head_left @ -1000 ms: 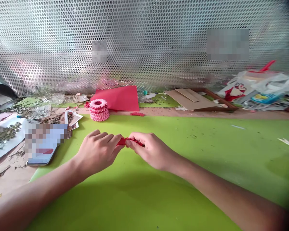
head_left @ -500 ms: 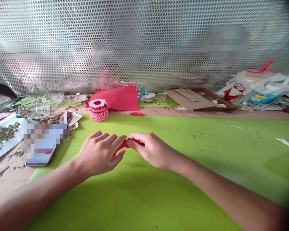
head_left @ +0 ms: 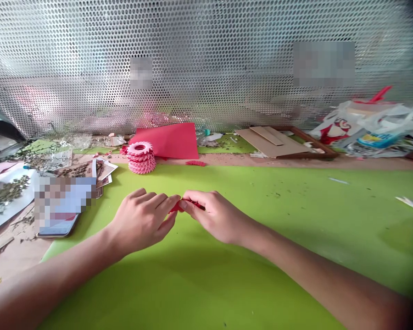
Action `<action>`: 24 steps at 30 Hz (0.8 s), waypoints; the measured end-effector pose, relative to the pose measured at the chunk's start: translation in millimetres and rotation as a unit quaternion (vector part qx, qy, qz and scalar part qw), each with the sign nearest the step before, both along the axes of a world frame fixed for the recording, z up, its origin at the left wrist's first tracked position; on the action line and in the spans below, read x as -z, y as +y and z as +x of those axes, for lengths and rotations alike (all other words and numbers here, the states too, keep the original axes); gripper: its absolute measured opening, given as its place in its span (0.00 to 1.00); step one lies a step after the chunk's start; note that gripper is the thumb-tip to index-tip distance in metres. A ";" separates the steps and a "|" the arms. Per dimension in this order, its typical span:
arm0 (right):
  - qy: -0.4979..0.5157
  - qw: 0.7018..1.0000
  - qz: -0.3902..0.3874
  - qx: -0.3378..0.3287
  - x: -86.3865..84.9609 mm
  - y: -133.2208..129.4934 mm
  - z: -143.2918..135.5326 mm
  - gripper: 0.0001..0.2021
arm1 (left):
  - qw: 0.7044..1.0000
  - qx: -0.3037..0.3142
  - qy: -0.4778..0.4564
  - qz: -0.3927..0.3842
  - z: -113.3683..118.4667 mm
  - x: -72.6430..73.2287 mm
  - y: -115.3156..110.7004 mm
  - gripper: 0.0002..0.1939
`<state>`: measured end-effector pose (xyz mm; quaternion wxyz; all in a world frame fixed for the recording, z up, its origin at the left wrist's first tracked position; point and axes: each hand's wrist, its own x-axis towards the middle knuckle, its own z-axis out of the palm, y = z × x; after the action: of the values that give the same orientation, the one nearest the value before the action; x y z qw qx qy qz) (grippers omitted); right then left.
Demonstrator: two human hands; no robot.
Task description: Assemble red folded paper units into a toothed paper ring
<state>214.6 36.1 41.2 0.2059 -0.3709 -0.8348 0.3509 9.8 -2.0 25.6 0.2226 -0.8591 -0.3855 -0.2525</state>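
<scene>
Between my two hands, over the green mat, is a red strip of folded paper pieces, mostly covered by my fingers. My left hand is closed around its left part, thumb below and fingers above. My right hand pinches the other part between thumb and index finger, its fingertips touching those of the left. Beyond the hands stands a pink and white ring-shaped stack of folded paper. A short red folded-paper strip lies at the mat's far edge.
A red paper sheet leans behind the stack, before a perforated metal panel. At the left are a phone, photo cards and dried plant bits. Cardboard and plastic bags sit at the back right.
My left thumb has come up and closed toward the fingers, so less of the red paper strip shows. My right hand keeps its pinch almost in place.
</scene>
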 end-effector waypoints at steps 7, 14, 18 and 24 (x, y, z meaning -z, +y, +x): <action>0.018 0.999 -0.035 0.012 -5.8 4.3 5.1 0.19 | 0.988 -0.086 -0.052 -0.120 -4.7 -0.9 0.2 0.21; 0.048 0.998 -0.028 0.037 -5.4 1.4 2.2 0.17 | 0.908 -0.113 -0.171 -0.366 -0.1 -1.3 4.8 0.16; 0.072 0.995 -0.055 0.050 3.0 -2.8 -3.3 0.17 | 0.867 -0.095 -0.263 -0.413 4.7 -0.4 3.3 0.18; 0.097 0.992 -0.066 0.053 3.9 1.8 -1.0 0.17 | 0.797 -0.041 -0.340 -0.497 -0.2 -4.6 2.5 0.18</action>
<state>213.6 37.8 37.3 0.2794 -0.3918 -0.7648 0.4284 9.7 0.5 30.3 -0.3699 -0.6937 -0.5441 -0.2931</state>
